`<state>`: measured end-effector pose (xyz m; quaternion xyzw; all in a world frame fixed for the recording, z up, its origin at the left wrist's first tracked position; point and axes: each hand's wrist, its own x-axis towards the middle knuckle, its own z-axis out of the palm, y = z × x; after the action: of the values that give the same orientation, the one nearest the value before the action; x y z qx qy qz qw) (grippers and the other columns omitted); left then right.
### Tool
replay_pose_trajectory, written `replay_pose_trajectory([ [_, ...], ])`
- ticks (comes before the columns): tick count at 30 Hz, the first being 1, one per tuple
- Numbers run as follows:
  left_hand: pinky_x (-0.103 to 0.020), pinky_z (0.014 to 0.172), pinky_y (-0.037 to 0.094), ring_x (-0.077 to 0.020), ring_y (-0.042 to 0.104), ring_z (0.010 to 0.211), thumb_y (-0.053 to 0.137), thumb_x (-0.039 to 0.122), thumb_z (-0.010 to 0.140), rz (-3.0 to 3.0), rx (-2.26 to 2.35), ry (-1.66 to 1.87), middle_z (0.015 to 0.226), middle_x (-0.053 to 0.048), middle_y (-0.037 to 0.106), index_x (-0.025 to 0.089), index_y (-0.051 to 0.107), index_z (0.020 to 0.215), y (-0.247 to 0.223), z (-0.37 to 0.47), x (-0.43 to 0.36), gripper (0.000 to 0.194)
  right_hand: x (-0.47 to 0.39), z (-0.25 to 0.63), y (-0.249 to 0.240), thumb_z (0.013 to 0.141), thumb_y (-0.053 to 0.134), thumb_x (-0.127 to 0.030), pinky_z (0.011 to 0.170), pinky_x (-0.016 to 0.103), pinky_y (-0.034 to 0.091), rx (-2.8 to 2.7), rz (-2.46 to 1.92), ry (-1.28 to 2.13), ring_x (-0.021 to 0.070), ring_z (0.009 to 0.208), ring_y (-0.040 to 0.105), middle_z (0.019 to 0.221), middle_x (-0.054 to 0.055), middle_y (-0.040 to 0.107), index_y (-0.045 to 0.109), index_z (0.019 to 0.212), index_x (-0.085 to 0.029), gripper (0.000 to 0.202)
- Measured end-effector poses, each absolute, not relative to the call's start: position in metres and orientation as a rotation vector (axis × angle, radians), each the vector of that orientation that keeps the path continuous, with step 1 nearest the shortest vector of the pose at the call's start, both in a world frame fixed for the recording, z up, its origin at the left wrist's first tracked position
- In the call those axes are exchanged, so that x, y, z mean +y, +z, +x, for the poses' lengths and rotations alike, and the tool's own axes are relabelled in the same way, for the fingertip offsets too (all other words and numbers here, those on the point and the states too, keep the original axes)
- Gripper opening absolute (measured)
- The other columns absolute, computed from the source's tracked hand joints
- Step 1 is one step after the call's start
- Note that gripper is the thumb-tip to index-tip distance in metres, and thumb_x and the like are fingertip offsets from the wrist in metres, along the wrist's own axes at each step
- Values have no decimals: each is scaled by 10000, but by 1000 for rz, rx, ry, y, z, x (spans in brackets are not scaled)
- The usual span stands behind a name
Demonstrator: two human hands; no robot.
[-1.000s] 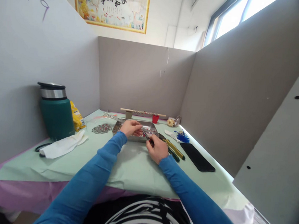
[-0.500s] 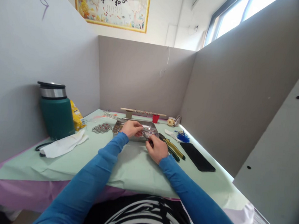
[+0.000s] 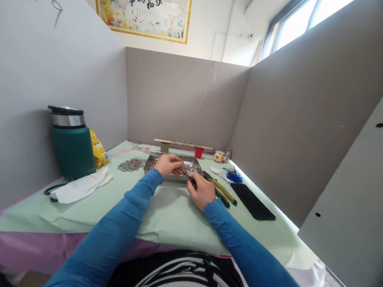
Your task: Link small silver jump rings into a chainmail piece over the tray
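My right hand [image 3: 203,191] is closed around small pliers [image 3: 186,173], whose thin metal jaws point up and left towards my left fingers. With its fingers pinched at the jaw tips, my left hand [image 3: 169,164] holds something too small to make out. Both hands are over the front part of a metal tray [image 3: 152,176] with small shiny pieces in it. Left of the tray lies a heap of silvery chain with red beads [image 3: 130,165]. Long thin wires [image 3: 144,149] stretch out behind my left hand.
Yellow-handled pliers [image 3: 227,195] and a black phone [image 3: 253,202] lie at the right, near a blue tassel [image 3: 234,175]. A beaded stick [image 3: 185,144] rests across a red cup [image 3: 199,152] and a grey-green cup [image 3: 164,147]. A green flask [image 3: 73,147] and white cloth [image 3: 84,186] are left.
Both hands stay nearly in place, still meeting at the pliers' tips. The view has shifted very slightly.
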<state>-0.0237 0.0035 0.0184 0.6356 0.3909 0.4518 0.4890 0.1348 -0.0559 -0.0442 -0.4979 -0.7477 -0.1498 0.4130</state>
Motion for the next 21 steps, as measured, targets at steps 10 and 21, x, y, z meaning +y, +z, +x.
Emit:
replay_pose_trajectory([
  [10,-268,564,536,-159,645,554,692,193,691,1430,838,1107,571,-55,642,93,582,794,13,-27,7,181,-57,133,-43,817,438,-289,602,216,359,-1834,-1209,-236,133,623,524,729,26,605,550,820,-189,150],
  [21,-256,559,541,-154,648,568,706,173,678,1321,831,1130,612,-64,651,85,590,767,16,-27,4,171,-54,131,-41,792,443,-338,555,227,364,-1712,-1129,231,119,545,460,593,-23,531,501,729,-196,166],
])
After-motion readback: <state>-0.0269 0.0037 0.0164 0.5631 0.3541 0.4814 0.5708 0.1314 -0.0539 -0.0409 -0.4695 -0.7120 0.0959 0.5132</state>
